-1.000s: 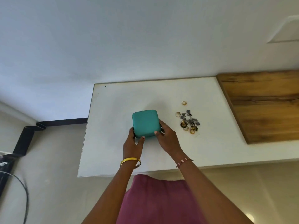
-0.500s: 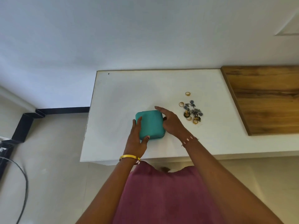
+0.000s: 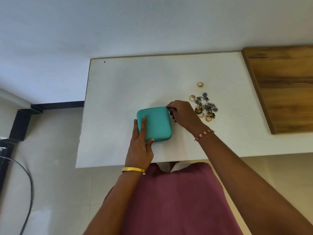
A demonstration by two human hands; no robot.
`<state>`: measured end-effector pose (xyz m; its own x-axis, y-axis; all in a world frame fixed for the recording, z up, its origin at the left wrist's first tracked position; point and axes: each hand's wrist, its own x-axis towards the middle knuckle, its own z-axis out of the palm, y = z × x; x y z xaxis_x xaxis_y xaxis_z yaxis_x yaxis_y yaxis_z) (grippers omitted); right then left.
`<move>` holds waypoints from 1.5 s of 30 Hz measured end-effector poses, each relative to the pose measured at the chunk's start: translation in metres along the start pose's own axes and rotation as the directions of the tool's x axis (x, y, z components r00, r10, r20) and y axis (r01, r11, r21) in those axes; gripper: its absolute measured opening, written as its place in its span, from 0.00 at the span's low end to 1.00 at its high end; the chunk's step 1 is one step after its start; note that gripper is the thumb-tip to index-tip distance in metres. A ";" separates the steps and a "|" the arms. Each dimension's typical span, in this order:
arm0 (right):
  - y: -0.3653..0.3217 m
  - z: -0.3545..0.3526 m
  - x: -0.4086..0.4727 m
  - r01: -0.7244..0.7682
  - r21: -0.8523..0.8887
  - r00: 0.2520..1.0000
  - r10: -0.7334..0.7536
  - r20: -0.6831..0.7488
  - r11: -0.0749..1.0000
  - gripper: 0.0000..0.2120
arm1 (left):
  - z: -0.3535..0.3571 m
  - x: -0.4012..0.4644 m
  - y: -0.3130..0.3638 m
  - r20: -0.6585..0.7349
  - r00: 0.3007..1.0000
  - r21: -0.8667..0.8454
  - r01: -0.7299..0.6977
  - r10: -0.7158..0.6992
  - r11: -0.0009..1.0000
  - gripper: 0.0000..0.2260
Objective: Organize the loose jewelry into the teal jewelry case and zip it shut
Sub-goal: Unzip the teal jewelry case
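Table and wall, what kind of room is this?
Probably a room in a home, maybe a bedroom. A plain white table stands against a bare wall, with a wooden panel beside it. A teal case and loose jewelry lie on top.

Closed teal jewelry case [image 3: 155,123] lying flat on the white surface [image 3: 122,85]. Left hand [image 3: 141,143] rests on the lid, fingers flat, thumb at the near edge. Right hand [image 3: 182,114] pinches at the case's far right corner; what it pinches is too small to tell. Loose jewelry [image 3: 204,107], rings and earrings, lies just right of that hand. A wooden panel [image 3: 284,85] adjoins the surface.
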<state>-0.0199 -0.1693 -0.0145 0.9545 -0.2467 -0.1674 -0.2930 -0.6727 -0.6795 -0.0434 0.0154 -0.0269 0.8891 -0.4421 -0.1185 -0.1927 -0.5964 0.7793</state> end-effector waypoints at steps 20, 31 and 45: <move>-0.034 0.075 -0.111 -0.175 0.170 0.959 0.207 -0.192 0.970 0.10 | -0.020 0.007 0.013 0.154 0.979 0.192 0.107 -0.137 0.976 0.31; -0.035 0.032 -0.105 -0.072 0.084 0.937 0.097 -0.336 0.994 0.12 | -0.024 -0.010 0.000 -0.095 0.872 -0.461 0.388 -0.480 0.798 0.17; -0.038 0.028 -0.085 -0.015 -0.104 1.000 0.013 -0.020 0.994 0.19 | 0.023 -0.013 0.018 -0.115 0.795 -0.358 0.526 -0.595 0.772 0.11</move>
<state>-0.0880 -0.1032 0.0049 0.9494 -0.2694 -0.1616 -0.3113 -0.7376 -0.5991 -0.0683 -0.0047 -0.0249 0.8696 0.0805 -0.4872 0.4674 -0.4528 0.7593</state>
